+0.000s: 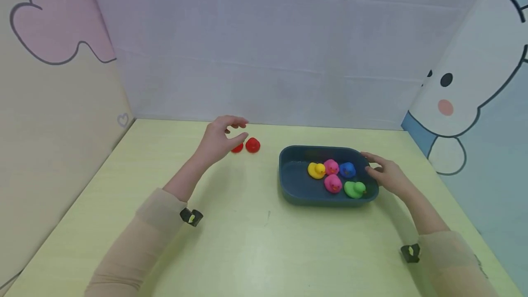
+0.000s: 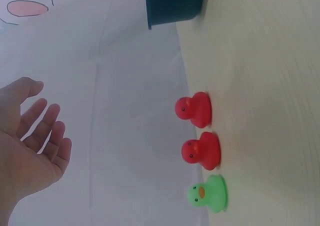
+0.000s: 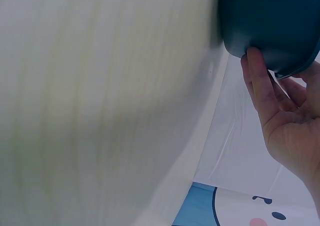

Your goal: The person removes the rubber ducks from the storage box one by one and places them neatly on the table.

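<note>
I record the left hand [image 1: 218, 137] empty, thumb and fingers apart, raised left of the tray [image 1: 294, 182], while the right hand [image 1: 391, 178] grips the tray's right end at the rim, a hold I judge serves to steady it. Inside the tray, its walls presumably keeping them gathered, I count a yellow duck [image 1: 315, 170], two pink ducks [image 1: 332, 184], a blue duck [image 1: 347, 170] and a green duck [image 1: 354, 189]. Left of the tray, two red ducks [image 1: 253, 145] and a second green duck [image 2: 215, 194] stand in a row on the tabletop [image 1: 247, 251], untouched.
</note>
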